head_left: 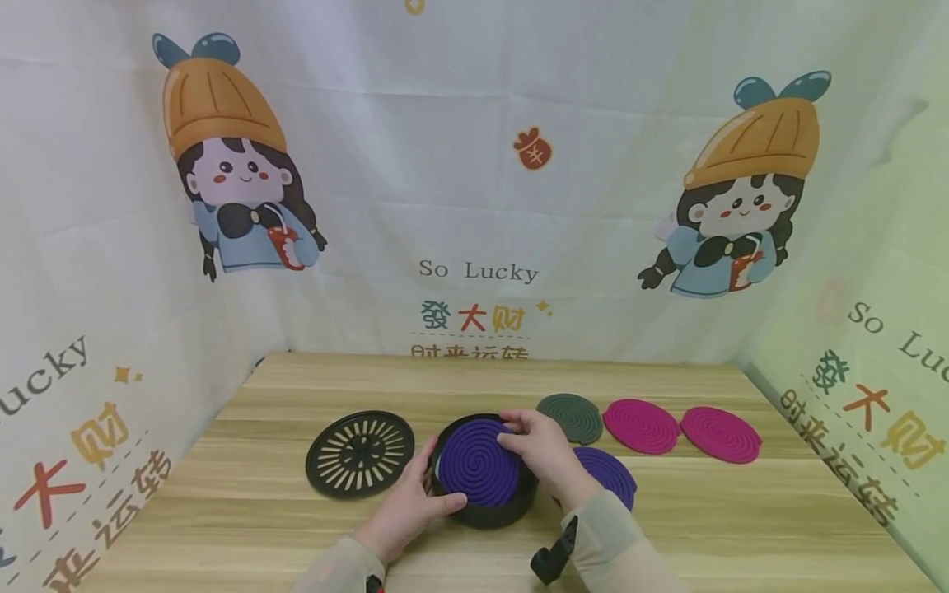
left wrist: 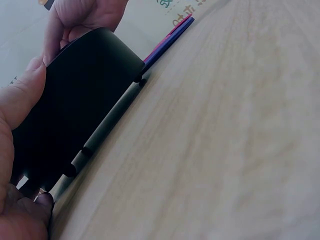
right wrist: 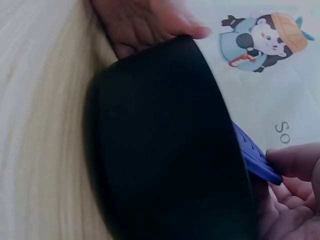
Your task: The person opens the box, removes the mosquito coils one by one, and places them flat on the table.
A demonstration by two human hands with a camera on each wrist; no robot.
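A purple mosquito coil (head_left: 478, 463) lies tilted over the mouth of a round black mosquito-coil holder (head_left: 493, 517). My right hand (head_left: 552, 459) pinches the coil at its upper right edge; in the right wrist view, thumb and fingers meet on the purple coil (right wrist: 256, 162), which sticks up past the rim. My left hand (head_left: 408, 504) grips the holder from the left, thumb over the near rim and fingers along the side wall. The holder (left wrist: 90, 85) stands on the table in the left wrist view. Its inside is mostly hidden under the coil.
A slotted black lid (head_left: 326, 461) lies to the left of the holder. On the right lie another purple coil (head_left: 614, 478), partly behind my right hand, a dark green coil (head_left: 571, 418) and two pink coils (head_left: 641, 427). Printed cloth (head_left: 474, 206) hangs around the wooden table (head_left: 778, 527).
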